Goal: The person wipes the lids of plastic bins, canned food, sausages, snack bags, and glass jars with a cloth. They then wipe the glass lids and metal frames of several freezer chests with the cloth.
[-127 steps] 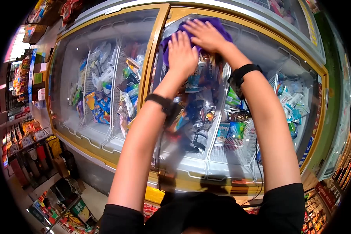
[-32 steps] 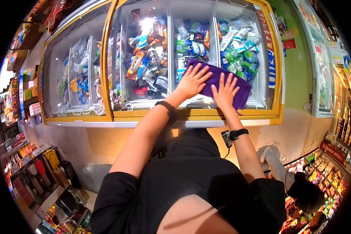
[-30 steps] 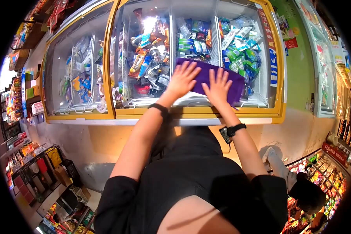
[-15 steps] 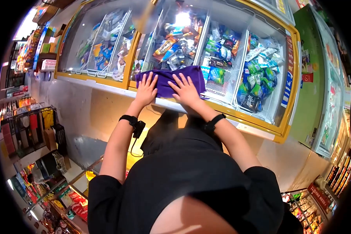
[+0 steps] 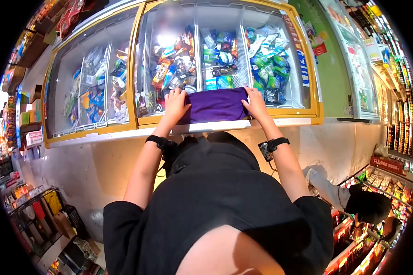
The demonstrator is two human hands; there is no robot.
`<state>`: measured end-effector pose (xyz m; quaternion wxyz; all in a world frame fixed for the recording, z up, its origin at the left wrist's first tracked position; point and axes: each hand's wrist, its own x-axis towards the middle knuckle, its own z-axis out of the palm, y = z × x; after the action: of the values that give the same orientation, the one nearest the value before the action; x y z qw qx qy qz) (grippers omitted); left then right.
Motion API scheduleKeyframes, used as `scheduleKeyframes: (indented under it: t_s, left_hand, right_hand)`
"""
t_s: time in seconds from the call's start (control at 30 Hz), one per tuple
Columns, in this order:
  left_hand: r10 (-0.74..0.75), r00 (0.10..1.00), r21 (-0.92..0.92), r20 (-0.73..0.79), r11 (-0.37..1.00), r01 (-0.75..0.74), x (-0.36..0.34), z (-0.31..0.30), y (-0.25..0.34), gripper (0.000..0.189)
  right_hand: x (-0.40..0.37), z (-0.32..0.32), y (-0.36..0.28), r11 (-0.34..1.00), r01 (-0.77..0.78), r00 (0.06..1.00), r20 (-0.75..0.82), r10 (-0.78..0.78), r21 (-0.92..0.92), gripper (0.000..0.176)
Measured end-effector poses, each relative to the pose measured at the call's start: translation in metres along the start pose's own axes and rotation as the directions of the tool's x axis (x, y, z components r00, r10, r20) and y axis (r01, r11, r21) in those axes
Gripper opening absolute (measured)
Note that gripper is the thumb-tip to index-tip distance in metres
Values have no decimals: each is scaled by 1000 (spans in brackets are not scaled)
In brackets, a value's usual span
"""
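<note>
A purple cloth (image 5: pixel 215 105) lies folded in a wide strip over the front of the glass top of a chest freezer (image 5: pixel 135 78). My left hand (image 5: pixel 175 109) grips its left end, fingers pointing away from me. The right end is held in my right hand (image 5: pixel 256 105), with the thumb over the cloth and the fingers bent at its far corner. Part of the cloth's ends is hidden under my hands. Through the glass, packaged frozen treats (image 5: pixel 167 71) show in compartments beneath and beyond the cloth. A black band circles each wrist.
Right of the freezer stands a green-sided cabinet (image 5: pixel 323 59) with glass doors. Another person (image 5: pixel 365 204) is at the lower right, by racks of packaged goods (image 5: pixel 385 181). A rack (image 5: pixel 46 215) stands at the lower left, with boxes (image 5: pixel 33 137) near the freezer's left end.
My hands have gone from lying flat on the cloth to holding its two ends, farther apart. The cloth is straighter along the front edge. The view has turned, and another person has appeared.
</note>
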<state>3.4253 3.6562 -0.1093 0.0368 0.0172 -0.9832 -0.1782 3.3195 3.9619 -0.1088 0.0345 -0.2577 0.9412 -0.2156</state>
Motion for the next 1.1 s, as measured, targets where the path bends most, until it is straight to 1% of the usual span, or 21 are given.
scheduleKeyframes:
  t_s: [0.03, 0.1, 0.13, 0.17, 0.23, 0.3, 0.37, 0.4, 0.43, 0.5, 0.53, 0.57, 0.63, 0.67, 0.7, 0.77, 0.8, 0.87, 0.93, 1.0, 1.1]
  left_hand:
    - [8, 999, -24, 33, 1000, -7, -1, -3, -3, 38]
    - [-42, 998, -93, 46, 995, 46, -6, 2, -14, 34]
    - [-84, 994, -158, 72, 983, 95, -9, 4, -20, 29]
    - [-61, 998, -193, 11, 979, 62, -14, 7, -24, 24]
    - [-91, 986, -241, 138, 963, 123, -17, 0, -27, 22]
    - [-161, 969, -334, 185, 917, 216, -21, 1, -32, 24]
    - [-129, 961, -592, 243, 766, 252, -22, 1, -42, 28]
    - [-148, 932, -553, 331, 770, 319, -20, -7, -44, 28]
    - [-149, 933, -554, 327, 770, 317, -21, -6, -49, 28]
    - [-227, 941, -504, 251, 800, 327, -21, -9, -50, 26]
    - [-244, 930, -322, 274, 888, 328, -20, -14, -49, 32]
    - [-243, 931, -323, 271, 888, 326, -19, -19, -46, 32]
    - [-102, 995, -375, -9, 922, 91, -15, -40, -23, 44]
    - [-12, 1000, -454, -13, 891, 5, -6, -53, -12, 49]
    - [77, 997, -531, -22, 844, -77, 5, -67, 2, 55]
    - [199, 977, -670, -72, 716, -195, 26, -98, 35, 55]
    - [191, 981, -748, 13, 654, -118, 32, -110, 46, 54]
    - [220, 975, -796, 4, 591, -130, 40, -126, 59, 39]
    - [221, 975, -810, 29, 577, -107, 41, -134, 61, 33]
    - [20, 996, -865, -91, 495, -89, 34, -136, 60, 26]
    - [-39, 998, -881, -43, 472, -20, 21, -147, 52, 31]
  right_hand:
    - [0, 6, 4, 1000, 6, 1000, -6, -6, -8, 57]
    - [0, 18, 6, 969, -212, 974, -57, 220, 126, 64]
    - [1, 25, 3, 936, -241, 960, -76, 268, 256, 68]
    - [3, 31, 2, 938, -229, 963, -79, 257, 258, 68]
    - [6, 41, 5, 800, -438, 897, 145, 417, 410, 70]
    - [8, 40, 3, 798, -421, 903, 111, 416, 431, 58]
    - [11, 28, -6, 286, -688, 720, 577, 385, 667, 38]
    - [11, 28, -7, 306, -716, 697, 613, 372, 627, 26]
    - [10, 28, -9, 309, -714, 699, 612, 370, 629, 26]
    - [7, 23, -15, 336, -563, 820, 459, 342, 755, 30]
    - [6, 16, -20, 286, -518, 845, 433, 313, 806, 35]
    - [9, 9, -25, 289, -516, 847, 430, 312, 806, 35]
    - [18, -9, -43, 525, -228, 972, 222, 76, 820, 39]
    - [25, -19, -52, 686, -153, 979, 204, 7, 711, 42]
    - [28, -38, -79, 710, -32, 988, 128, -83, 704, 40]
    - [41, -65, -110, 769, 70, 945, 204, -255, 635, 34]
    - [44, -76, -125, 769, 70, 945, 205, -255, 635, 34]
    - [50, -92, -149, 651, 21, 897, 274, -348, 758, 29]
    - [53, -104, -162, 667, 33, 903, 264, -339, 745, 31]
    - [49, -105, -167, 618, 14, 912, 243, -329, 786, 40]
    - [44, -108, -171, 547, 67, 897, 190, -399, 834, 49]
